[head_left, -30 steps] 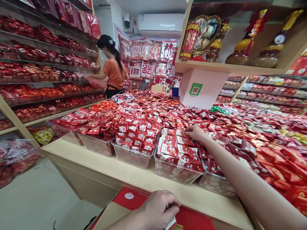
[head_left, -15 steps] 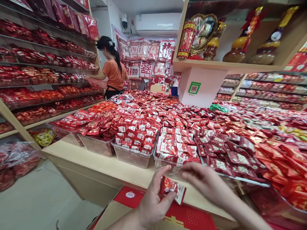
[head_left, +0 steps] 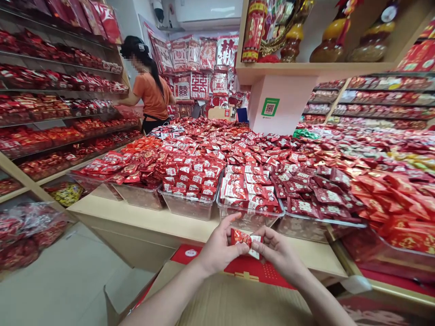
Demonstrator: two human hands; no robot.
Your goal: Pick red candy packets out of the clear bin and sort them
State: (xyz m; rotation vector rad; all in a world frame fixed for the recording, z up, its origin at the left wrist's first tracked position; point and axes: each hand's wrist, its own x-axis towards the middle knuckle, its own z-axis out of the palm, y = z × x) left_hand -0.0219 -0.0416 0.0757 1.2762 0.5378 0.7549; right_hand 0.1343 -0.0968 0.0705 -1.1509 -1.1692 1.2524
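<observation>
A small red and white candy packet (head_left: pixel 241 237) is held between my two hands, above the red flap of a cardboard box. My left hand (head_left: pixel 220 248) pinches its left end, thumb in front. At the right, white end, the thumb and fingers of my right hand (head_left: pixel 274 248) are closed on the same packet. Just beyond my hands stands a clear plastic bin (head_left: pixel 249 218) with red and white packets (head_left: pixel 234 185) stacked in rows. What the fingers do behind the packet is hidden.
More clear bins (head_left: pixel 186 207) of red packets line the counter (head_left: pixel 136 222). Below my hands is an open cardboard box (head_left: pixel 204 301). A person in an orange top (head_left: pixel 151 93) stands by the shelves (head_left: pixel 57 90) at left. A wooden cabinet (head_left: pixel 316 70) overhangs the display.
My right hand has come down and taken hold of the packet's right end. My left hand keeps its grip. The view has tilted downward a little.
</observation>
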